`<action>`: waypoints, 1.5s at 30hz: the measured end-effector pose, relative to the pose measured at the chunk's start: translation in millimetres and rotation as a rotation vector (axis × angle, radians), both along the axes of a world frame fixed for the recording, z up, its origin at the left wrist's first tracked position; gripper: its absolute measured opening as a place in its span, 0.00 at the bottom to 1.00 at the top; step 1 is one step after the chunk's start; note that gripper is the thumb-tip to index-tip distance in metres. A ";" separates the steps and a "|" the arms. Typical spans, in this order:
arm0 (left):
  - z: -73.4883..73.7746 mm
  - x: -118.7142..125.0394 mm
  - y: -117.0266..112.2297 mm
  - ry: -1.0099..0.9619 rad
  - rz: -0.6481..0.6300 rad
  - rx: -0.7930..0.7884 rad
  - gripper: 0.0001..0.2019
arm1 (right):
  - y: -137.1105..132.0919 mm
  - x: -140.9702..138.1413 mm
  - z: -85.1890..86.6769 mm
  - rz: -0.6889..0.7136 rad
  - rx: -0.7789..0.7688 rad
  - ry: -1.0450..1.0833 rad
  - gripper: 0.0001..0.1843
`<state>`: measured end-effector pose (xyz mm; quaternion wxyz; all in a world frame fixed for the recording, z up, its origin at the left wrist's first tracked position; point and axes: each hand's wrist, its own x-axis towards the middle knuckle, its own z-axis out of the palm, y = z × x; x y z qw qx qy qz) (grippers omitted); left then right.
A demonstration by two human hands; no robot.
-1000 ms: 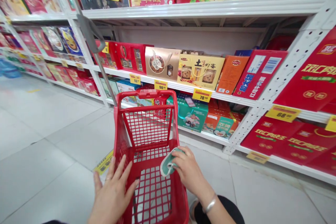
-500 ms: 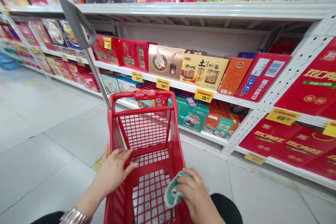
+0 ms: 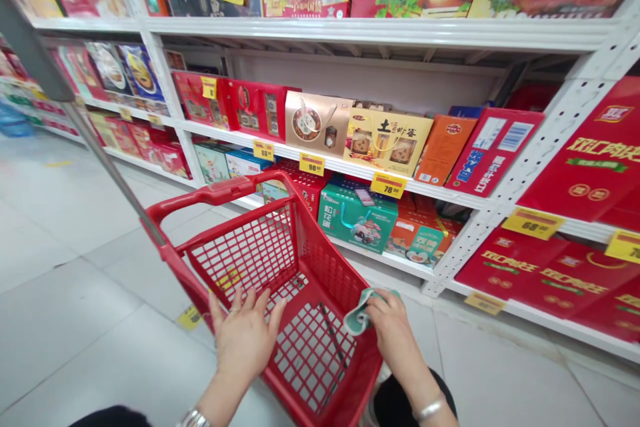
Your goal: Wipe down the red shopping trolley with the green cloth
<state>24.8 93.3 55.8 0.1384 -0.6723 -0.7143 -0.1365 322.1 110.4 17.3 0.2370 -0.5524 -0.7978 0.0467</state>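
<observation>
A red plastic shopping basket [image 3: 310, 260] on wheels stands on the floor in front of me, turned at an angle, with nothing in it. My left hand [image 3: 245, 337] lies on its near left rim with the fingers spread. My right hand [image 3: 393, 327] presses a folded teal cloth [image 3: 359, 317] against the basket's right rim, fingers curled around it. The basket's grey pull handle [image 3: 75, 113] slants up to the upper left. I wear a silver bracelet on each wrist.
White store shelving [image 3: 380, 33] runs along the right and back, packed with red, gold and green gift boxes and yellow price tags [image 3: 385, 183]. Pale floor tiles [image 3: 75, 307] stretch away on the left. A yellow label [image 3: 190, 317] lies on the floor beside the basket.
The basket has swung round so its far end points left, and its grey handle has tilted further left. My right hand with the cloth moved from inside the basket up to its right rim.
</observation>
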 end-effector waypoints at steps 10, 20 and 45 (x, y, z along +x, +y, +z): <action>-1.5 9.0 -13.1 -0.100 0.082 0.104 0.26 | -38.2 -19.3 -14.4 -0.178 0.062 0.037 0.21; -3.9 10.5 -16.4 -0.259 0.039 0.145 0.25 | -61.6 -102.2 45.5 0.051 -0.112 0.385 0.14; 43.6 -53.8 11.2 0.085 -0.201 0.209 0.28 | -57.7 -41.4 23.8 0.137 -0.225 -0.169 0.11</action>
